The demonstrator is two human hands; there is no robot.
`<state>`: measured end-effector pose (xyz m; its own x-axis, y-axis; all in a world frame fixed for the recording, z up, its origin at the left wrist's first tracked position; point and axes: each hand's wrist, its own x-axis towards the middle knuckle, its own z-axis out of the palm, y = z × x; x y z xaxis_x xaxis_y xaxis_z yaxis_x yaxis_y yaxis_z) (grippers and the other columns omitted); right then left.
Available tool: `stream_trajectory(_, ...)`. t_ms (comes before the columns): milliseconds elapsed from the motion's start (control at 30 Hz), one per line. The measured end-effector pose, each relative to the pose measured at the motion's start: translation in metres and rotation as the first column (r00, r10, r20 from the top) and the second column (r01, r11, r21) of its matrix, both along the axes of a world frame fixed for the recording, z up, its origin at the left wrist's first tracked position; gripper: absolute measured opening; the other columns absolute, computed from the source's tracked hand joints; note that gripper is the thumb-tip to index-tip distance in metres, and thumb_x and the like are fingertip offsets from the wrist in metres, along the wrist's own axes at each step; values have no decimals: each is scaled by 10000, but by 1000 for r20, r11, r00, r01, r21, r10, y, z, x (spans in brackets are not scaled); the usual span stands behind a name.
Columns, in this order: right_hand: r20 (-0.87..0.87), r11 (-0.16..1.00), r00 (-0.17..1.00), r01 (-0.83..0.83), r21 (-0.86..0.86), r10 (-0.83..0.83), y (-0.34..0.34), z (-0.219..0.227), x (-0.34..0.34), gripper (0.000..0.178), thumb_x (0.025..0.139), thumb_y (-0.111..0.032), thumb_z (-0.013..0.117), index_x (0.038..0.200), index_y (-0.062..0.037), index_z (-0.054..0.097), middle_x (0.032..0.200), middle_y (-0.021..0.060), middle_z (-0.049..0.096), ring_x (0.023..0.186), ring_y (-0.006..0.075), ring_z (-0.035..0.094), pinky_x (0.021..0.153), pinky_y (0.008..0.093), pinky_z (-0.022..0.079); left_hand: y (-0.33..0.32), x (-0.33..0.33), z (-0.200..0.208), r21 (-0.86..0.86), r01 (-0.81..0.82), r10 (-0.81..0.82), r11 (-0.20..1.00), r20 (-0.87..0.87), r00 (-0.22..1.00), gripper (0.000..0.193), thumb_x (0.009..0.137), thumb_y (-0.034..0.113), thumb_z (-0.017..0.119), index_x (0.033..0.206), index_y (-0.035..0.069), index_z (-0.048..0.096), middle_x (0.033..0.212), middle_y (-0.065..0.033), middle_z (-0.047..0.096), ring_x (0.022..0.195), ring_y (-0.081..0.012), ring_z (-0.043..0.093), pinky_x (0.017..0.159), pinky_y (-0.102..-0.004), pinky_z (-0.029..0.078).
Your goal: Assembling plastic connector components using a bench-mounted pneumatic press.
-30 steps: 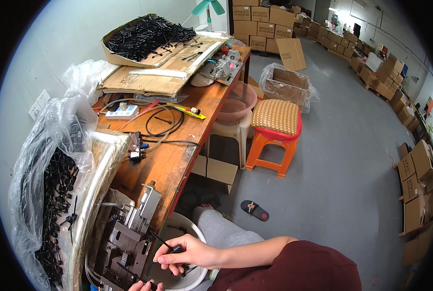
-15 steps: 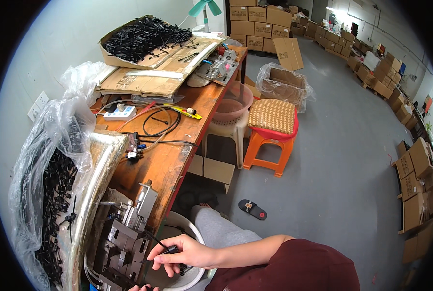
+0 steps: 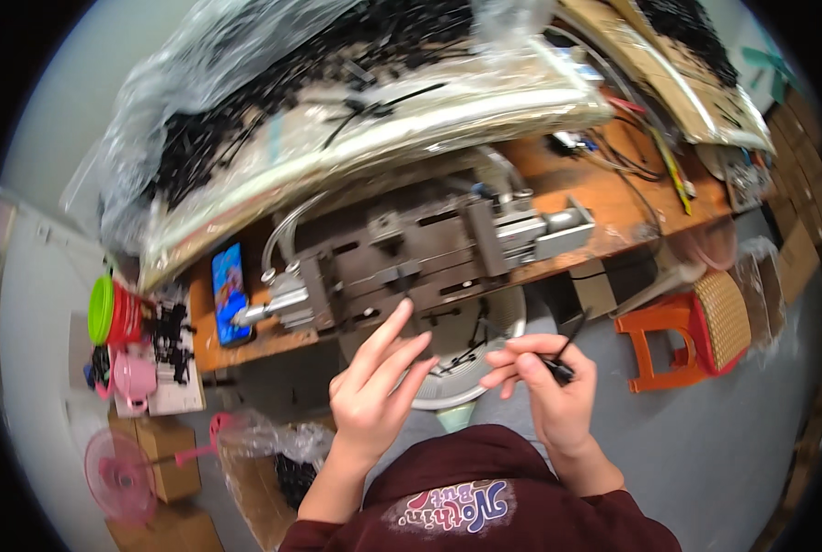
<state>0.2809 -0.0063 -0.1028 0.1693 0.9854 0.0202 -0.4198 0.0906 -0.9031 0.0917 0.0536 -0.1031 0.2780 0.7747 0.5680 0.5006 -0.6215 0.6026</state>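
My left hand (image 3: 374,396) is raised with its fingers apart and nothing visible in them. Its fingertips are just below the front edge of a metal clamping fixture (image 3: 356,267), close to a small block at the middle. My right hand (image 3: 563,396) is closed around a black plastic part (image 3: 558,370) with a thin stem and a thicker head. Below and between both hands is a white bucket (image 3: 519,322) with several similar black parts inside. Motion blurs the fine detail.
Behind the fixture lies a plastic-wrapped cardboard tray (image 3: 485,120) heaped with black parts. A phone (image 3: 230,294) lies on the wooden table (image 3: 613,230) at left. An orange stool (image 3: 655,345) stands right, a pink fan (image 3: 121,483) lower left. Cables lie on the table's right side.
My view has swung left and down to the fixture. My left hand, barely showing before, is now fully in view with its fingers spread. The black part is still in my right hand.
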Motion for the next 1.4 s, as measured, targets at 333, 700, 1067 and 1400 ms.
stream_trajectory(333,208,993,978,-3,118,-22,18,-10,-12,181,969,-42,546,1108,55,610,993,227,700,844,290,718,648,292,548,28,-1,-24,140,-108,147,984,-310,939,265,668,70,789,915,15,710,1161,-102,685,741,-204,692,672,-291,549)
stream_trajectory(700,339,987,940,-21,162,-36,30,-18,-20,180,956,10,531,1105,66,614,999,241,696,871,305,720,648,286,564,36,-2,-20,57,-132,144,990,-325,935,243,685,89,783,911,37,711,1169,-89,685,655,-177,669,615,-269,527)
stream_trajectory(1067,559,970,817,-2,244,-138,38,-27,-26,196,898,72,589,1087,82,639,1027,215,703,931,300,713,736,301,578,34,-2,-18,40,-159,162,987,-360,919,233,697,106,777,914,49,715,1175,-59,687,601,-158,642,568,-250,494)
stream_trajectory(1400,779,881,515,-89,464,-358,53,-36,-34,411,726,99,671,1135,68,646,1025,199,708,868,297,708,774,336,558,11,-2,0,-140,255,-218,957,238,947,314,677,135,858,922,22,697,880,-89,708,716,-193,696,600,-269,551)
